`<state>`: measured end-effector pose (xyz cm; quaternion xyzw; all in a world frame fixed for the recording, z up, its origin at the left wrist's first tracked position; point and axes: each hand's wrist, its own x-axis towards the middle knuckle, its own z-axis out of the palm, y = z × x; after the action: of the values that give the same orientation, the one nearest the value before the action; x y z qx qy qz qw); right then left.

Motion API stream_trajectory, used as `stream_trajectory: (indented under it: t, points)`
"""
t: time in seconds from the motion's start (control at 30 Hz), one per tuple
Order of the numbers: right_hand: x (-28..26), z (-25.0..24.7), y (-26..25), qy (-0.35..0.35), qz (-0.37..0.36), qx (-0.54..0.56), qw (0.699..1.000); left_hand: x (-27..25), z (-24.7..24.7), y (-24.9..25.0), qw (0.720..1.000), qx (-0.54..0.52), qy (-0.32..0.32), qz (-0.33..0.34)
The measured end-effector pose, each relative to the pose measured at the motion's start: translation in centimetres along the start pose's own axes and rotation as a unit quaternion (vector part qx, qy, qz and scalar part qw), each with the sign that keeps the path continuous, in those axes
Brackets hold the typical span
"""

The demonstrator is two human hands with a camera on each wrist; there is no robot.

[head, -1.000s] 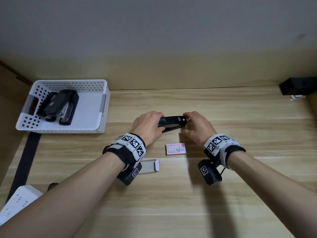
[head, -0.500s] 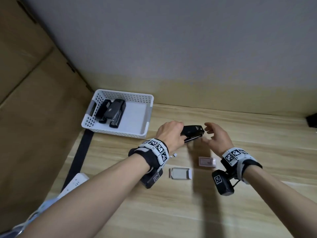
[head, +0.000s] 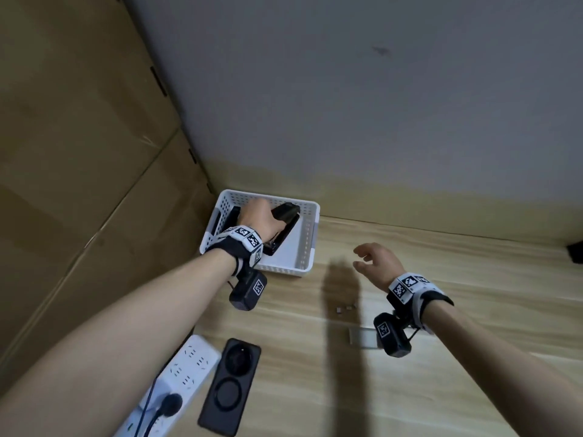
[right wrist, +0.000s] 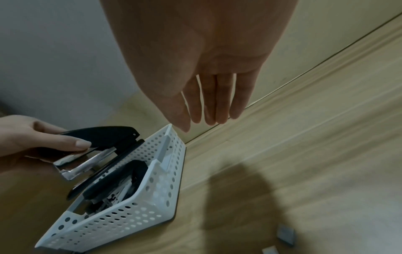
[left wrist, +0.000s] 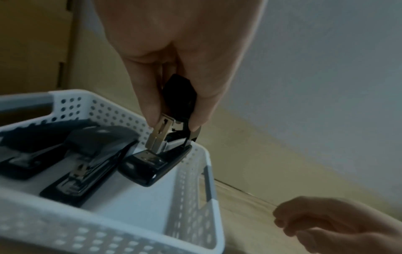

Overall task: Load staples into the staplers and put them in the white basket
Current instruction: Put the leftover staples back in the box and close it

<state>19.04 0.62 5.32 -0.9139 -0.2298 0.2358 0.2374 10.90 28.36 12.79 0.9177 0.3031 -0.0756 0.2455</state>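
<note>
My left hand (head: 257,219) grips a black stapler (head: 285,212) by its top over the white basket (head: 310,247). In the left wrist view my left hand (left wrist: 172,123) pinches the stapler (left wrist: 152,163), which hangs apart, its metal magazine showing and its base down inside the basket (left wrist: 130,223). Two other black staplers (left wrist: 87,154) lie in the basket's left half. My right hand (head: 375,263) hovers over the table to the right of the basket, fingers loose and holding nothing. The right wrist view shows the same right hand (right wrist: 206,111), the held stapler (right wrist: 108,135) and the basket (right wrist: 130,214).
Loose staple strips (head: 345,308) and a small staple box (head: 362,337) lie on the wooden table under my right wrist. A white power strip (head: 186,367) and a black phone (head: 233,383) lie near the front left. Cardboard panels wall the left side.
My left hand carried the stapler from the table's middle leftwards into the basket. My right hand let go of it and now hangs over the table. The head view swung left.
</note>
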Motion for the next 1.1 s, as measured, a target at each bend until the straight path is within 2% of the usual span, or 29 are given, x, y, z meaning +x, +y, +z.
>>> stream_trajectory:
  t: [0.2, 0.33, 0.53, 0.7, 0.83, 0.97, 1.1]
  points:
    - [0.8, 1.8, 0.8, -0.036, 0.023, -0.018, 0.999, 3.2, 2.9, -2.4, 0.998, 0.027, -0.006, -0.057]
    - [1.4, 2.0, 1.9, -0.056, 0.027, -0.025, 0.998, 5.0, 4.3, -3.0, 0.995, 0.053, 0.012, -0.079]
    - [1.8, 1.9, 3.5, -0.068, 0.041, -0.01, 0.997, 6.1, 6.6, -2.5, 0.99, 0.137, -0.018, 0.001]
    - [0.3, 1.1, 5.4, -0.077, 0.049, 0.0, 0.996, 4.9, 7.9, -2.4, 0.985, 0.168, -0.048, 0.001]
    - [-1.4, 0.4, 7.2, -0.067, 0.05, 0.007, 0.996, 3.3, 7.2, -0.2, 0.977, 0.209, -0.014, 0.032]
    - [-3.0, 0.3, 9.0, -0.044, 0.037, 0.007, 0.998, 0.9, 8.0, 4.0, 0.981, 0.142, 0.024, 0.132]
    - [-3.7, 1.3, 11.2, -0.027, 0.001, -0.031, 0.999, -2.9, 12.3, 9.1, 0.974, 0.051, 0.0, 0.221]
